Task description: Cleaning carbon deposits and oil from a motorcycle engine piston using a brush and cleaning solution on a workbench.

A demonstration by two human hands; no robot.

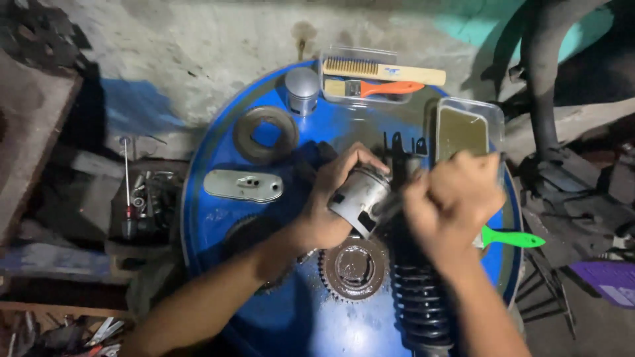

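Left hand: The left hand is wrapped around a grey metal piston. Its grip is pressed onto the piston, fingers over the top and thumb low on the near side.
Piston: It sits tilted inside the left hand, above the middle of the blue drum top. Its open end points down toward the right. It is up in the air and does not touch the drum.
Right hand: The right hand is just beside the piston, on its right. It is blurry. The fingers are curled in tight like a fist. I cannot tell what it pinches.
Green brush: A green handle pokes out from under the right hand, out to the right.
Spring part: A black shock spring lies on the drum, under both hands, running down to the near edge.
Gear: A round toothed gear lies flat right below the piston.
Second piston: Another shiny piston stands at the far side of the drum.
Ring: A dark round ring lies near that one.
Flat cover: A grey flat metal cover lies to the left of the left hand.
Brush tray: A clear tray at the far edge holds a wire brush and an orange paintbrush.
Oil tub: A clear tub with brownish liquid stands just behind the right hand.
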